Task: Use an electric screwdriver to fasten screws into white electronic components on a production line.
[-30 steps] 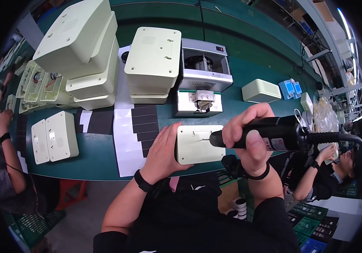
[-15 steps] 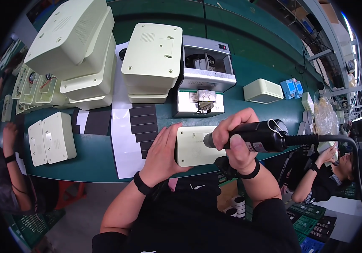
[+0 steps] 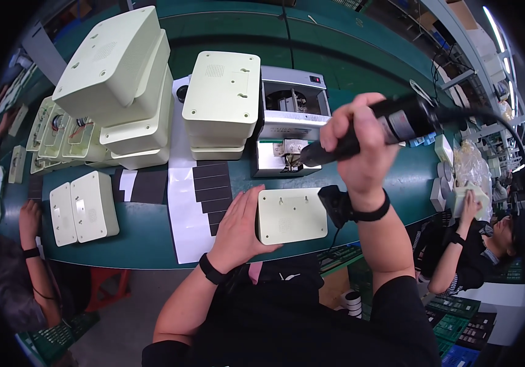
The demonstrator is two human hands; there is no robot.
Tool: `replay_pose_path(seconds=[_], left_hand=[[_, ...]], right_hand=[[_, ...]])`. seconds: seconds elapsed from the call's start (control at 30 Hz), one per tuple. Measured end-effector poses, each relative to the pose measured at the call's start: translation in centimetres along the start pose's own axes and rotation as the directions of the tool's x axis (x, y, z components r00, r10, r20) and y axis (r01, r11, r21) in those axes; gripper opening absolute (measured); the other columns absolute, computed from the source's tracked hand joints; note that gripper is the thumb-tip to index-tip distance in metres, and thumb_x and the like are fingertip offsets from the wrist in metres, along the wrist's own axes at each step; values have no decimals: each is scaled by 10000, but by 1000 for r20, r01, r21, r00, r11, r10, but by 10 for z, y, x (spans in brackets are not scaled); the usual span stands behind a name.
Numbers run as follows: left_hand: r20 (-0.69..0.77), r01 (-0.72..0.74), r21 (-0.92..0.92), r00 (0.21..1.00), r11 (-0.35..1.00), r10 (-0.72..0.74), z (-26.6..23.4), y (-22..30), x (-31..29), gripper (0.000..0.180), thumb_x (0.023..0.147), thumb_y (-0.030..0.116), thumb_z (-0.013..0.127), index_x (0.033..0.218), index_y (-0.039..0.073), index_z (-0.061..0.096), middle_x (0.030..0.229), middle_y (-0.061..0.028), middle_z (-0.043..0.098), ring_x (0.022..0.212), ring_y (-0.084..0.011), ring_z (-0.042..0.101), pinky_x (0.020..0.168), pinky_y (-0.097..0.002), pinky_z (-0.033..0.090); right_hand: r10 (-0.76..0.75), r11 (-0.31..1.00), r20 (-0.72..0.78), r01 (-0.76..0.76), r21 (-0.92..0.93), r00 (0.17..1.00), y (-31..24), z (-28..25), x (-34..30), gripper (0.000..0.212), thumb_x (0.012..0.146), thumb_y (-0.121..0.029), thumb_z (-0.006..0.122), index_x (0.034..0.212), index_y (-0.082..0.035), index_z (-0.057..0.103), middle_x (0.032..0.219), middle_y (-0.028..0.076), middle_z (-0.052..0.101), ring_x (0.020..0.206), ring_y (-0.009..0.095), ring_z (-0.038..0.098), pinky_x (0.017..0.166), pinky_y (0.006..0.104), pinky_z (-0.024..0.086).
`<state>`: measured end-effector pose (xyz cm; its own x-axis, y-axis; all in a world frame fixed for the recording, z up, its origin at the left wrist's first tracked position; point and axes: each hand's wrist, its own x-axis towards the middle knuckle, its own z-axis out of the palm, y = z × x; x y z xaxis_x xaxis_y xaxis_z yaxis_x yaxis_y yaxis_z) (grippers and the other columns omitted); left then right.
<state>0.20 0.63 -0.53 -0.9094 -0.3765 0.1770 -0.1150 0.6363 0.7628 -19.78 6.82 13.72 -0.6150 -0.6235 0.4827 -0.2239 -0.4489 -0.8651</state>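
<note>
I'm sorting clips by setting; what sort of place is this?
Probably a factory assembly area: pale plastic housings stand stacked on a long green workbench, and the right hand grips a corded black power tool.

We can make out no word or number for certain; a pale label [image 3: 402, 124] stands on the side of the black power screwdriver [image 3: 420, 115] in the right hand [image 3: 363, 142], its print too small for us; faint lettering [image 3: 288, 131] runs across the front of the silver machine [image 3: 293, 122] on the green tabletop [image 3: 141, 229], likewise beyond our reading from where we look.
</note>
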Motion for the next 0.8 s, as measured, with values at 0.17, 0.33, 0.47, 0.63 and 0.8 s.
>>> replay_pose_path(seconds=[0.17, 0.33, 0.47, 0.63, 0.8], left_hand=[[-9, 5, -35, 1000, 999, -5, -1, -2, -1, 1064, 597, 335, 898, 1435, 15, 325, 1381, -168, 486, 1269, -357, 505, 1167, -468, 322], [-5, 2, -73, 1000, 997, -2, -6, -1, 1, 1054, 589, 297, 892, 1433, 15, 329, 1359, -175, 498, 1263, -346, 509, 1159, -458, 333], [-80, -56, -72, 996, 996, 50, 1, -7, -1, 1045, 580, 278, 893, 1423, 10, 335, 1336, -180, 508, 1257, -343, 512, 1153, -454, 339], [-87, -40, -100, 996, 994, 31, 0, -6, -3, 1044, 567, 256, 898, 1412, 4, 340, 1328, -186, 509, 1255, -344, 514, 1155, -455, 336], [-93, -45, -97, 995, 994, 36, 1, -6, -3, 1061, 541, 245, 905, 1405, -2, 342, 1317, -196, 514, 1247, -351, 517, 1153, -460, 338]], right_hand=[[175, 984, 56, -177, 15, 983, -8, 6, -20, 298, 927, -304, 607, 1024, -63, 460, 686, 81, 525, 507, 169, 507, 498, 323, 445], [252, 938, 152, -280, 206, 956, -50, 27, -72, 407, 858, -350, 710, 1002, -70, 451, 689, 76, 534, 511, 181, 512, 511, 344, 455], [263, 945, 220, -297, 140, 939, -63, 40, -92, 496, 793, -373, 788, 1001, -81, 446, 703, 70, 536, 548, 190, 531, 534, 357, 464], [319, 934, 268, -349, 72, 909, -64, 46, -102, 499, 790, -360, 804, 1003, -86, 446, 742, 76, 551, 616, 197, 555, 576, 359, 476], [315, 930, 361, -361, 66, 878, -42, 37, -108, 451, 823, -287, 783, 1019, -75, 437, 769, 89, 564, 645, 196, 559, 622, 358, 493]])
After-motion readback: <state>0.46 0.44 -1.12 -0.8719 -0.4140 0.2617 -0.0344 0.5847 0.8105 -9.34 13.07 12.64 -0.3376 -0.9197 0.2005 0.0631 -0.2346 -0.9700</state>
